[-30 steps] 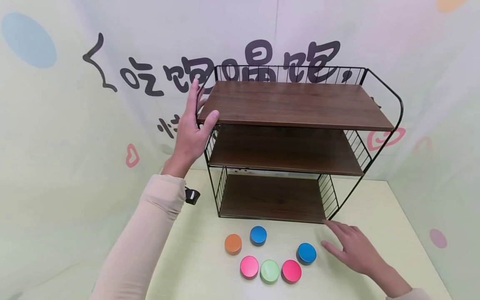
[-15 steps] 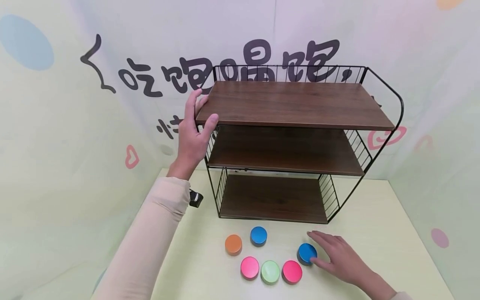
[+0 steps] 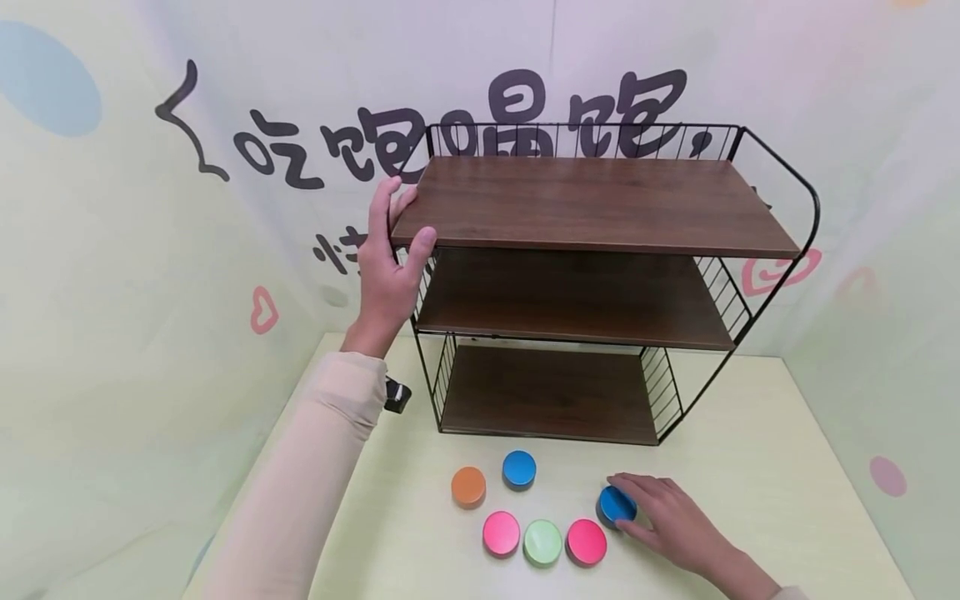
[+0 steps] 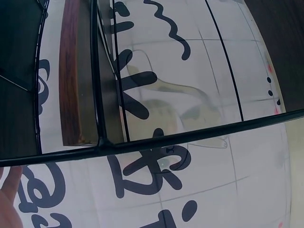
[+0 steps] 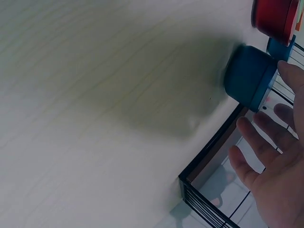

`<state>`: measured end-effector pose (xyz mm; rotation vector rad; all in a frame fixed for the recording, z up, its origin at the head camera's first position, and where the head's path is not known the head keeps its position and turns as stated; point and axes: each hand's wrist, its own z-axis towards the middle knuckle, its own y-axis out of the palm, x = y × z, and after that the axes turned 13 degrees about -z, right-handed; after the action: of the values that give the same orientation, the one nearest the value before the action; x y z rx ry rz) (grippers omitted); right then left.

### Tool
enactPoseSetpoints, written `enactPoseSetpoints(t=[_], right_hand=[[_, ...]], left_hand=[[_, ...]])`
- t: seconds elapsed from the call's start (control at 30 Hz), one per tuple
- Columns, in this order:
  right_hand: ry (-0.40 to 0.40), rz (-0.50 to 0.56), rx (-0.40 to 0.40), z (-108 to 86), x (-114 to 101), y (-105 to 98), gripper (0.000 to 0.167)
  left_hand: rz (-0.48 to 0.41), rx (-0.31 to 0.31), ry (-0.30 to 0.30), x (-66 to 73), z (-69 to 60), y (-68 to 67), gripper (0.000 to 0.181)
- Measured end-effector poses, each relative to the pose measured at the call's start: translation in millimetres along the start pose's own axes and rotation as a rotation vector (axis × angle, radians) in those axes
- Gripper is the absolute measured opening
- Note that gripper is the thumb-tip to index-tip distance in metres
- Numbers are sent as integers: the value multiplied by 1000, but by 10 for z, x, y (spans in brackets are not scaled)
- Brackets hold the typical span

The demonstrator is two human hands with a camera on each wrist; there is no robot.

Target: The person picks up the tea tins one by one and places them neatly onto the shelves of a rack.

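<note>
A three-tier storage rack (image 3: 592,204), with dark wood boards and a black wire frame, stands on the table. My left hand (image 3: 386,275) grips its upper left corner, thumb on the front edge of the top board and fingers along the outer side. In the left wrist view only part of that hand (image 4: 8,199) shows, beside the black frame. My right hand (image 3: 678,525) is at the right-hand blue round tin (image 3: 615,504), fingers on its far side and thumb at its near side. In the right wrist view, the fingers (image 5: 259,142) are spread beside this upright tin (image 5: 249,76).
Left of that tin stand a red-pink tin (image 3: 586,542), a green tin (image 3: 542,543), a pink tin (image 3: 501,533), an orange tin (image 3: 468,487) and another blue tin (image 3: 519,469). A small black object (image 3: 397,395) lies left of the rack. A printed curtain (image 3: 225,250) hangs behind.
My right hand has moved left from the rack's lower right corner to the blue tin, and its fingers have come round it. My left hand's fingers have bent in against the rack's side.
</note>
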<state>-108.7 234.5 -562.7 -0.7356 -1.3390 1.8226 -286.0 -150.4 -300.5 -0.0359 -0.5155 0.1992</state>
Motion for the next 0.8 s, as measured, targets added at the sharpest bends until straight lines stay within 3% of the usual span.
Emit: enactPoseSetpoints(t=[0.13,0.43,0.8], right_hand=[[-11,-4,-12,-31,-13,14,60],[-29,-17,27,-67,-36,71,62],[-9,-6,-5,-28,-65,48,62]], left_hand=[[32,0,28,-7,-7,-3,56],[20,24,6,11,-8,7,57],[22,13,-6,7,-9,2,58]])
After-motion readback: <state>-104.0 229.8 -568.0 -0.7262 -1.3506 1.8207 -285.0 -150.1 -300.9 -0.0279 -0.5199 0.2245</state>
